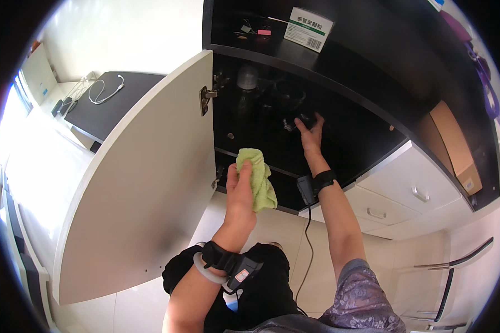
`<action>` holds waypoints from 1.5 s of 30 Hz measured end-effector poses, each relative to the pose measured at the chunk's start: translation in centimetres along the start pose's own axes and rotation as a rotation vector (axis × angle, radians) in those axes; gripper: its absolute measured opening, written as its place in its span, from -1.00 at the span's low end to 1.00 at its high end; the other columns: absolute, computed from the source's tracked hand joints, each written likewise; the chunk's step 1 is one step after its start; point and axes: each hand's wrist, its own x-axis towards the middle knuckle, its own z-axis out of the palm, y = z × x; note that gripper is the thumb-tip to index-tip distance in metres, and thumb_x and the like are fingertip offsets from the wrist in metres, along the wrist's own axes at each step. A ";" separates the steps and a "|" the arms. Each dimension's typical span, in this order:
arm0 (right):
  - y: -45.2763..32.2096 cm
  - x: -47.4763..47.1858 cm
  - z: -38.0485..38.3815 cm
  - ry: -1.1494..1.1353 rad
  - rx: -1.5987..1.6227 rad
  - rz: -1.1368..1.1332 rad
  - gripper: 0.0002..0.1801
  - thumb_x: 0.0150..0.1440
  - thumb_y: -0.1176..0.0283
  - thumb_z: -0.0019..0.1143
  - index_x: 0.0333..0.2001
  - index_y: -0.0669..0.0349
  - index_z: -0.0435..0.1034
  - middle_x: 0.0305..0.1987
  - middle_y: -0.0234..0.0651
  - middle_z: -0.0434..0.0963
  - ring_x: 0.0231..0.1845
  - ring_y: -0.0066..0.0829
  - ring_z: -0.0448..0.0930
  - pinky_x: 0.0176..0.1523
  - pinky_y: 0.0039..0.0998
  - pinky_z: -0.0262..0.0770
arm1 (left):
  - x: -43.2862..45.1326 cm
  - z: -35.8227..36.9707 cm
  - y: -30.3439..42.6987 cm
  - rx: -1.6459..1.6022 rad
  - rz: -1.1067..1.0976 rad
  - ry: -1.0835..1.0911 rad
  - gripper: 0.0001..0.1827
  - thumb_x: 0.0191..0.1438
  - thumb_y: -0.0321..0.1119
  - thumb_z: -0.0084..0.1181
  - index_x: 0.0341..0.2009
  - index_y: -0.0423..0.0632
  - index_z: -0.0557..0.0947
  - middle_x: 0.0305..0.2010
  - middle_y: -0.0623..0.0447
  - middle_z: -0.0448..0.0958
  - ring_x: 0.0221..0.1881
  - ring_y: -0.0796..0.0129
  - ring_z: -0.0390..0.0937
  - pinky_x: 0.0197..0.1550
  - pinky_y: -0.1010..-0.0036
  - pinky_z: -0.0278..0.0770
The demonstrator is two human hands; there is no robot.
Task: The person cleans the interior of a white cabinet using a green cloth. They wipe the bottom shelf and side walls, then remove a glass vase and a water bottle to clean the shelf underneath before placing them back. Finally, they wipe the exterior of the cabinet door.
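Observation:
A light green cloth [256, 183] is bunched in my left hand [239, 187], pinched under the thumb just outside the cabinet's open front. My right hand [311, 139] reaches inside the black cabinet compartment [341, 137], its thumb and fingers spread around a small dark object [306, 120] that is hard to make out. Just left of those fingers lies a small shiny clear item [288, 125]. Farther back stand a clear container with a pale top [247, 78] and a dark glass bowl [289, 95], both dim in the shade.
The white cabinet door [146, 179] is swung out on the left. A medicine box [308, 29] stands on the upper shelf, and a cardboard box [454, 145] leans at the right. White drawers [410, 189] adjoin the compartment. A black cable [310, 245] hangs from my right wrist device.

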 end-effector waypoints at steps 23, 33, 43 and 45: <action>2.0 -4.8 3.3 -0.057 -0.707 -0.311 -0.40 -0.07 0.55 0.23 0.06 0.10 0.17 0.04 -0.01 0.25 0.07 0.02 0.28 0.08 -0.04 0.24 | 0.4 -0.7 -0.3 -0.019 0.032 -0.049 -0.67 0.21 -0.10 0.00 -0.04 -0.01 0.40 -0.16 0.13 0.44 -0.20 0.44 0.44 -0.21 0.48 0.47; -3.6 -11.2 1.4 -0.323 -0.111 -0.258 -0.59 0.13 0.34 0.11 0.01 0.28 0.29 0.00 -0.15 0.38 0.06 -0.24 0.41 -0.02 -0.40 0.38 | 0.3 -0.8 0.1 0.049 0.056 -0.011 -0.62 0.22 -0.03 -0.06 -0.02 -0.02 0.37 -0.14 0.12 0.41 -0.16 0.44 0.41 -0.15 0.50 0.43; -1.7 -17.3 -6.1 -0.263 0.478 0.150 -0.67 0.18 0.51 -0.04 0.03 0.30 0.28 -0.01 -0.35 0.45 -0.03 -0.52 0.44 0.06 -0.46 0.36 | -1.1 0.8 -4.7 0.821 0.084 -0.541 -0.13 0.10 0.33 -0.15 0.32 -0.02 0.15 0.34 -0.33 -0.05 0.34 -0.09 -0.05 0.29 0.18 0.00; -2.3 -16.0 -7.2 -0.121 0.211 -0.033 -0.72 0.18 0.50 -0.04 -0.02 0.33 0.31 -0.04 -0.33 0.45 -0.05 -0.55 0.45 0.00 -0.50 0.37 | -1.0 1.0 -4.4 0.944 0.238 -0.493 -0.10 0.04 0.34 -0.05 0.29 -0.03 0.20 0.33 -0.42 -0.10 0.31 -0.20 -0.05 0.26 0.10 0.05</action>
